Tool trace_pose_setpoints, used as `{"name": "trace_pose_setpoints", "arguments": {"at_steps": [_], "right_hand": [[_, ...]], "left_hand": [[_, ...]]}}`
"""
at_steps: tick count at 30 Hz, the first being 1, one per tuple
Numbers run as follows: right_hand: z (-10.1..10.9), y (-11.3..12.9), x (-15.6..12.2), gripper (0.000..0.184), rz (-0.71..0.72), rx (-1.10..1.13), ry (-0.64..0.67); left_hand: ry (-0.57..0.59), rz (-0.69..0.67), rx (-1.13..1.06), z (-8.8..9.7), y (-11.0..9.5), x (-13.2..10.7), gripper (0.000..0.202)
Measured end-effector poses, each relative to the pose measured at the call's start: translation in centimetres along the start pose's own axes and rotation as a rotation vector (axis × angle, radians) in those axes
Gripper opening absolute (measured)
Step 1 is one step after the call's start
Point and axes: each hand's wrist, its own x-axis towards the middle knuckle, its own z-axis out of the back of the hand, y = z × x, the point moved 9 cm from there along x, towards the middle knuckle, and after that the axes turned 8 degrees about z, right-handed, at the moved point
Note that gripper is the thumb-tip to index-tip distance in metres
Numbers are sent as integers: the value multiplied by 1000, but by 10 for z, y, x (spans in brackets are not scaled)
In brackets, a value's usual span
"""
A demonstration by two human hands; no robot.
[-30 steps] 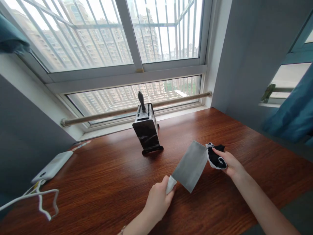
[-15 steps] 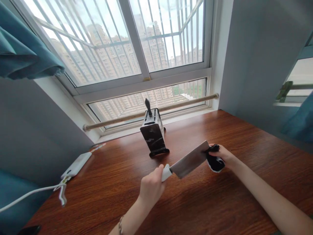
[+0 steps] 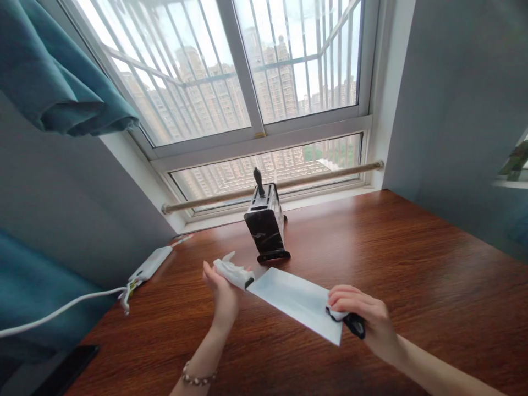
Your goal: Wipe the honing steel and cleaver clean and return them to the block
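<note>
My left hand (image 3: 225, 301) is palm up under the white handle of a cleaver (image 3: 295, 300), gripping it; a loose white flap stands up from the handle. The broad, pale blade slants down to the right above the table. My right hand (image 3: 373, 316) is closed on a bunched black and white cloth (image 3: 355, 325), which touches the blade near its far end. Part of the cloth is hidden under the fingers. Beyond the blade stands a black knife block (image 3: 266, 234) with one dark-handled tool (image 3: 258, 181) upright in it.
The brown wooden table (image 3: 363, 236) reaches back to a barred window with a rail (image 3: 322, 177) across it. At the left edge lies a white power strip (image 3: 152, 264) with a white cable (image 3: 70, 302). A dark flat object (image 3: 68, 371) lies at the lower left, near blue curtains (image 3: 61, 82).
The cleaver has turned over, its handle now higher at the left and its blade sloping down right. My left hand has rolled palm up. My right hand has moved down over the blade with the cloth.
</note>
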Motion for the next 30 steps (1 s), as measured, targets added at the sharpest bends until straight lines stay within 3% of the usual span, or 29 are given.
{"name": "trace_pose_setpoints", "arguments": {"at_steps": [3, 6, 10, 14, 16, 19, 23, 25, 30], "right_hand": [[-29, 13, -13, 34, 124, -60, 179], [-29, 3, -21, 33, 98, -84, 156], [-19, -15, -24, 28, 17, -84, 47], [-19, -19, -23, 26, -16, -63, 2], [-17, -18, -23, 26, -13, -71, -41], [-11, -21, -24, 25, -31, -96, -109], [2, -40, -28, 22, -168, -157, -176], [8, -50, -31, 23, -247, -201, -188], [4, -68, -39, 20, -397, -175, -117]], "left_hand": [[87, 142, -161, -7, 24, -7, 61], [221, 256, -317, -11, 32, -23, 46], [372, 361, -621, -4, 16, -42, 46], [459, 487, -1092, 2, -10, -54, 19], [493, 486, -1188, 2, -21, -59, 19], [519, 460, -1222, 5, -35, -67, 29], [501, 377, -1305, 18, -63, -62, 26], [504, 278, -1327, 28, -86, -51, 23], [431, -122, -1196, 53, -148, -8, 27]]}}
